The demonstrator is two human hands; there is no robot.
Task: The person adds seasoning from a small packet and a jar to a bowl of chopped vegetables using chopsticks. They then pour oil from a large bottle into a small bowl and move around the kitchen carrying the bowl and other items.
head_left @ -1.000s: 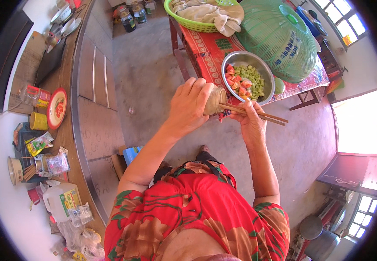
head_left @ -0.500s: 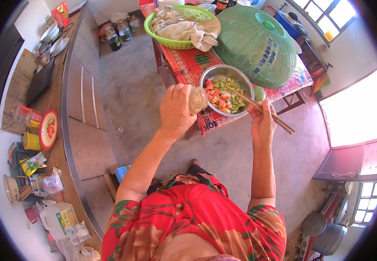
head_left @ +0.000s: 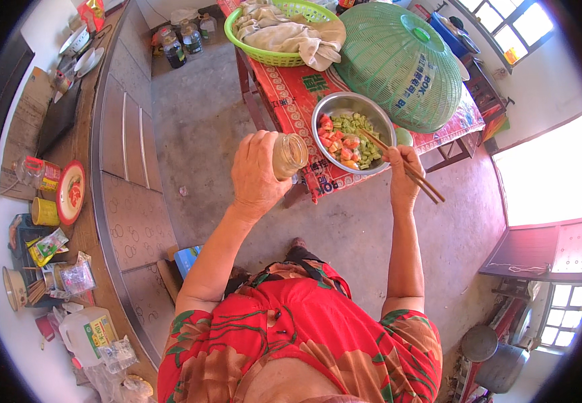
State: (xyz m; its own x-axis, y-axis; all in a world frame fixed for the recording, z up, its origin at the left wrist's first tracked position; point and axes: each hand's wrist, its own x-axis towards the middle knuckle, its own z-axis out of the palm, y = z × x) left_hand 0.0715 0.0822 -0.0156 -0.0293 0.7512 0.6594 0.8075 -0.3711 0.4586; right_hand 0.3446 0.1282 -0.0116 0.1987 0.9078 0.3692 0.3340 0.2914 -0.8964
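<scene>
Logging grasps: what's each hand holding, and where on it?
Left hand wraps the side of a small glass jar, tilted toward the metal bowl. Right hand pinches chopsticks around mid-length.

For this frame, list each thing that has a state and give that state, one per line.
Left hand: closed around the glass jar.
Glass jar: lid off, tilted, mouth toward the metal bowl.
Right hand: gripping chopsticks.
Chopsticks: tips in the bowl.
Metal bowl: holds chopped green and red pieces, sits on the table.
Green dome cover: mouth down on the table.
Green basket: holds crumpled cloth.
</scene>
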